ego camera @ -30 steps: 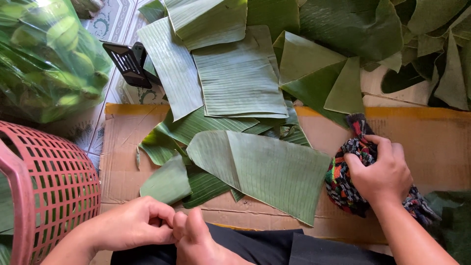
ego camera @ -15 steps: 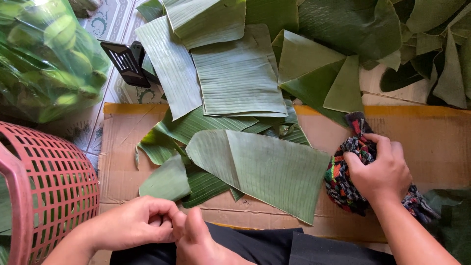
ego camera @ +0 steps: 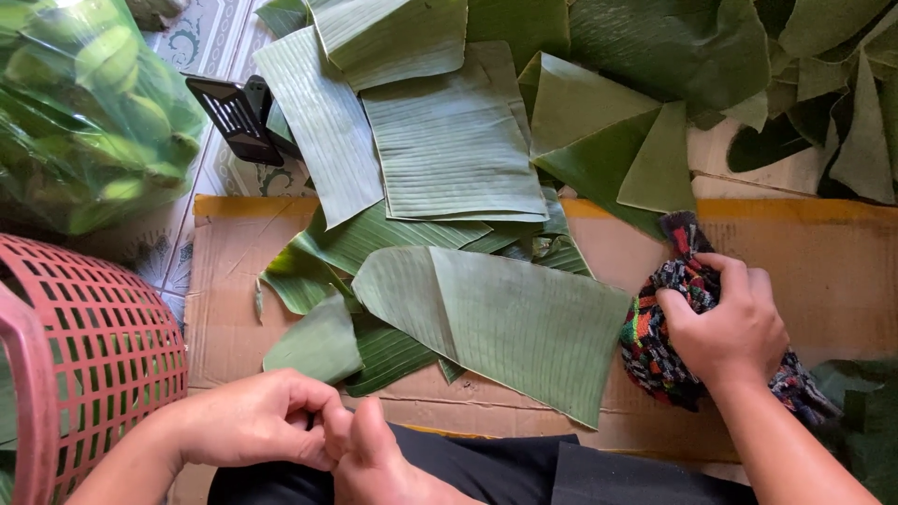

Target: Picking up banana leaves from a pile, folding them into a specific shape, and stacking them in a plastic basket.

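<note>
My right hand (ego camera: 730, 327) is closed on a bunched multicoloured cloth (ego camera: 659, 341) at the right of a cardboard sheet (ego camera: 832, 262). Just left of the cloth lies a large folded banana leaf piece (ego camera: 505, 318) on top of other leaf pieces. My left hand (ego camera: 262, 421) rests low at the bottom, fingers curled against my bare foot (ego camera: 374, 458), holding nothing that I can see. More cut banana leaf pieces (ego camera: 449, 140) are stacked further away.
A red plastic basket (ego camera: 84, 355) stands at the left edge. A clear bag of green fruit (ego camera: 84, 103) sits at the top left on the tiled floor. A small black slotted object (ego camera: 234, 117) lies beside the leaves. Dark green leaves (ego camera: 795, 84) pile up at the top right.
My left hand's fingers have curled in closer against my foot. The right hand and cloth have stayed in place.
</note>
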